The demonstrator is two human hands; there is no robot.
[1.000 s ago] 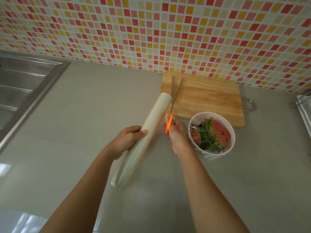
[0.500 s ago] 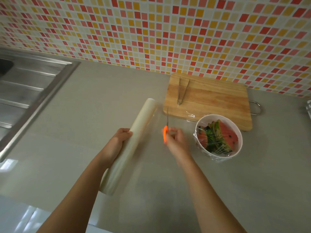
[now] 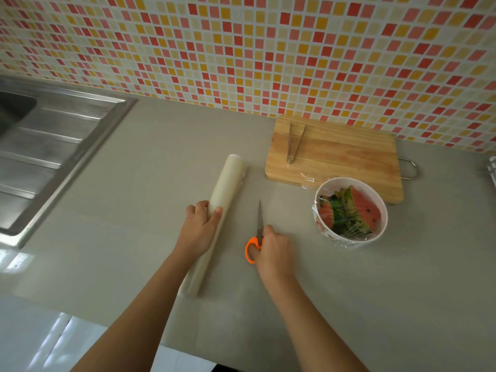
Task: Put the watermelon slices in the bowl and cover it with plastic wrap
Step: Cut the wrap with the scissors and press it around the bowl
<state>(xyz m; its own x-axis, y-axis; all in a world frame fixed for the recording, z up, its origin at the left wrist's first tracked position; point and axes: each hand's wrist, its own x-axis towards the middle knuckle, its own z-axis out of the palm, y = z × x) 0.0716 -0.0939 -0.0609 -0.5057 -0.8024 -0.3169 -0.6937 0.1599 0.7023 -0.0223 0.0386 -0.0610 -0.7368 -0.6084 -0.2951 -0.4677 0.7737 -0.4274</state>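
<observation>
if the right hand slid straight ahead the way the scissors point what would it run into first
Probably nothing soon. The right hand holds the orange-handled scissors with blades aimed up the bare counter, through the gap between the plastic wrap roll and the cutting board. The tiled wall comes first, though the board's corner looks close.

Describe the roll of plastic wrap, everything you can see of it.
The roll of plastic wrap is a long, pale, off-white cylinder with a slightly glossy, see-through outer layer. It lies at a slant on the grey counter, its far end pointing toward the cutting board, its near end toward the person. The left hand grips it around the middle, fingers curled over the top. The scissors lie apart from it to the right.
</observation>
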